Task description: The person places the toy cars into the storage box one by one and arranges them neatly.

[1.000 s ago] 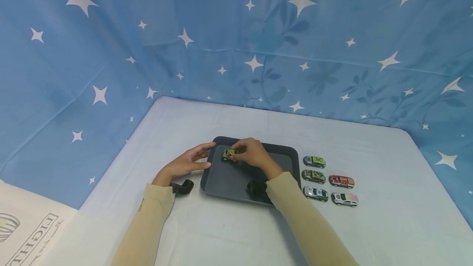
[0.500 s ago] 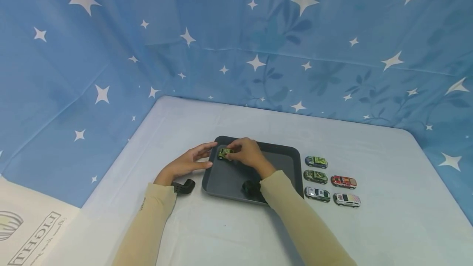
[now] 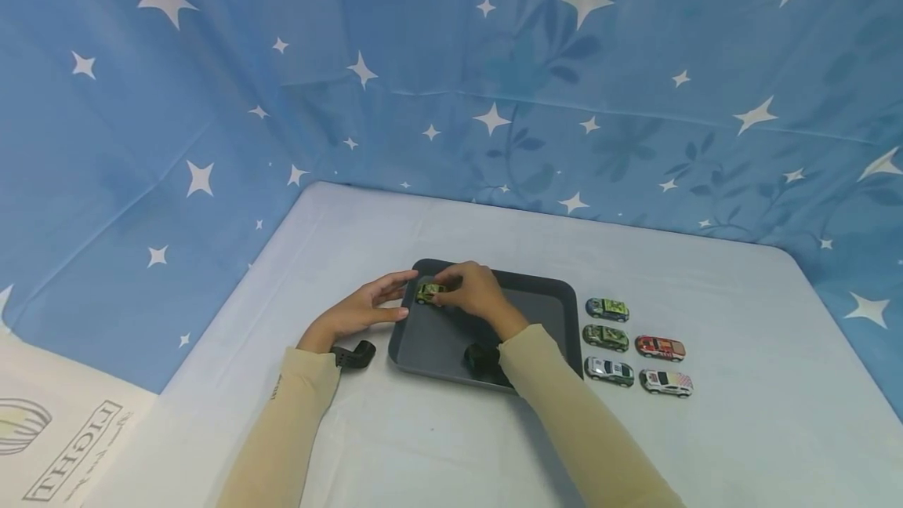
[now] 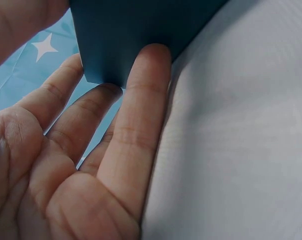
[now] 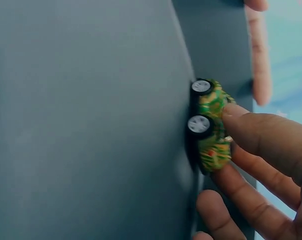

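Note:
Near the far left corner of a dark grey tray (image 3: 433,347), my right hand (image 3: 481,291) pinches a green and yellow camouflage toy car (image 3: 427,293) between thumb and fingers. In the right wrist view the toy car (image 5: 211,105) has its wheels facing the tray floor, close to the side wall. The tray's left rim has my left hand (image 3: 355,312) against it, fingers extended and thumb apart. The left wrist view shows those fingers (image 4: 133,120) touching the outside of the tray wall (image 4: 116,35). My right fingers partly cover the car.
Right of the tray, several toy cars stand in two columns on the white table (image 3: 466,445), among them a red car (image 3: 660,348) and a white car (image 3: 666,383). A blue star-patterned curtain (image 3: 423,38) rises behind. A printed cloth (image 3: 63,429) lies at the lower left.
My right hand has shifted the camouflage toy car left, closer to the tray's far left corner, and then stayed nearly still. My left hand keeps its place at the rim.

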The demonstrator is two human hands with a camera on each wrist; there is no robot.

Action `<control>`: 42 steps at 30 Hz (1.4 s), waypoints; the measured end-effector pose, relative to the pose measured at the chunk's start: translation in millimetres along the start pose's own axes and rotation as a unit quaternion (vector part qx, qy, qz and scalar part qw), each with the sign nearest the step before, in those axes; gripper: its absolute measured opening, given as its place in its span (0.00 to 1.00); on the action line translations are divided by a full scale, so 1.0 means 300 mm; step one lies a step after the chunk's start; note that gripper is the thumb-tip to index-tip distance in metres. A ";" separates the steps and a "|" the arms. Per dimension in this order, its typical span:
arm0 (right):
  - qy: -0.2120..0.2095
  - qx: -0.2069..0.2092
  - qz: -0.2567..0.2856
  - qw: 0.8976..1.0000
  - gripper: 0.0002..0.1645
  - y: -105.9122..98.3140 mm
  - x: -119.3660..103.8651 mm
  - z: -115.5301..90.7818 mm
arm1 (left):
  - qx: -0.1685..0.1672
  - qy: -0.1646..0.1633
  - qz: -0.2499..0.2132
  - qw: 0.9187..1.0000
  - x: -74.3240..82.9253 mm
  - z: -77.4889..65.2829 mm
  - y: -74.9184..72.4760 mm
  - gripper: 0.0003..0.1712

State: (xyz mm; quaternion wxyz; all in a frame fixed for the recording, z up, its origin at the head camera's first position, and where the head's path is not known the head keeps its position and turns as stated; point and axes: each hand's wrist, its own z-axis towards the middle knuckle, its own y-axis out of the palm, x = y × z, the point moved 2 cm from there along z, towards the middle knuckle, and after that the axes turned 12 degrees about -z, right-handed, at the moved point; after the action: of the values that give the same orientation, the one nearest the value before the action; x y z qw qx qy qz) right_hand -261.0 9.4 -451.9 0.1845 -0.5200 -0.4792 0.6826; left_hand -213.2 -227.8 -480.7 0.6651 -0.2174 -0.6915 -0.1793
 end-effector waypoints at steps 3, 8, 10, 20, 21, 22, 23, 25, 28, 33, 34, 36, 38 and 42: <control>-0.018 0.003 0.012 1.000 0.20 -0.029 0.007 -0.013 | 0.002 0.001 0.000 1.000 0.000 0.003 0.000 0.45; -0.034 -0.006 0.033 0.999 0.22 -0.079 0.034 -0.032 | 0.004 0.000 0.002 1.000 -0.001 0.008 0.000 0.45; -0.035 -0.018 0.037 0.999 0.22 -0.096 0.045 -0.040 | 0.006 -0.002 0.003 1.000 -0.001 0.008 0.001 0.45; -0.056 -0.060 0.067 0.994 0.24 -0.155 0.096 -0.104 | 0.016 -0.009 0.011 1.000 0.003 0.007 0.004 0.45; -0.058 -0.062 0.074 0.994 0.24 -0.160 0.099 -0.110 | 0.017 -0.010 0.012 1.000 0.003 0.007 0.004 0.45; -0.059 -0.064 0.079 0.993 0.24 -0.164 0.101 -0.116 | 0.018 -0.011 0.013 1.000 0.002 0.007 0.004 0.45; -0.060 -0.066 0.083 0.993 0.25 -0.169 0.103 -0.123 | 0.019 -0.011 0.013 1.000 0.001 0.007 0.004 0.45; -0.063 -0.069 0.090 0.992 0.25 -0.177 0.110 -0.135 | 0.021 -0.011 0.014 1.000 0.001 0.007 0.004 0.45; -0.069 -0.071 0.092 0.991 0.24 -0.191 0.123 -0.155 | 0.020 -0.008 0.016 1.000 0.000 0.008 0.004 0.45; -0.076 -0.064 0.100 0.990 0.24 -0.213 0.145 -0.191 | 0.015 0.000 0.016 1.000 -0.002 0.010 0.003 0.45; -0.076 -0.062 0.107 0.989 0.25 -0.217 0.149 -0.199 | 0.014 0.000 0.015 1.000 -0.003 0.010 0.003 0.45; -0.081 -0.060 0.122 0.987 0.25 -0.223 0.157 -0.214 | 0.012 0.002 0.014 1.000 -0.002 0.009 0.002 0.46; -0.082 -0.057 0.138 0.985 0.25 -0.226 0.163 -0.229 | 0.011 0.002 0.012 1.000 -0.004 0.008 0.001 0.47; -0.083 -0.043 0.151 0.984 0.24 -0.230 0.178 -0.256 | 0.009 0.003 0.014 1.000 -0.006 0.005 0.000 0.46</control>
State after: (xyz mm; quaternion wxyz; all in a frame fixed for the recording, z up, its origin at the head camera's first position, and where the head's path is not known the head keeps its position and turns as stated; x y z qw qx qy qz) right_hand -230.9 117.6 -422.1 0.0165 -0.5356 -0.4377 0.7219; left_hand -214.5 -227.0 -482.6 0.6716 -0.2206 -0.6881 -0.1638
